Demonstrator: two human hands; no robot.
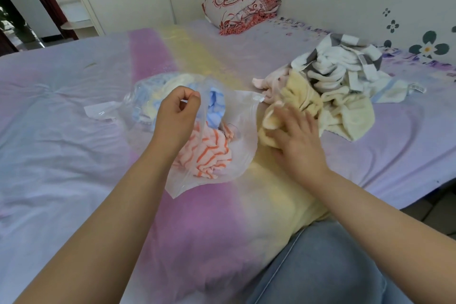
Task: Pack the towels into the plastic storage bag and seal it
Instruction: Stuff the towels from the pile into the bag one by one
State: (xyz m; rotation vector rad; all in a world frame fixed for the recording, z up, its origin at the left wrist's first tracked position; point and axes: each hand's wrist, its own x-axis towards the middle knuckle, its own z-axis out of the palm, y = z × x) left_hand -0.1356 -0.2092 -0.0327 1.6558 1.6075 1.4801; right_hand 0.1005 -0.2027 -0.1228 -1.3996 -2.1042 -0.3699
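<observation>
A clear plastic storage bag [243, 131] lies on the bed in front of me with its mouth held up. My left hand [176, 116] pinches the bag's upper edge between thumb and fingers. Inside it I see an orange-striped towel [209, 155], a blue towel [217, 106] and a pale one further back. My right hand [298, 138] rests on a pale yellow towel [303, 106] just right of the bag's mouth, fingers spread and blurred by motion. Behind it lies a heap with a pink towel [271, 84] and a white-and-grey striped towel [345, 66].
The bed has a purple, pink and yellow sheet [74, 131]. A folded red-patterned blanket [241, 7] sits at the far edge by the wall. My jeans-clad knee [320, 266] is at the lower right. White shelves [74, 7] stand beyond the bed's left side.
</observation>
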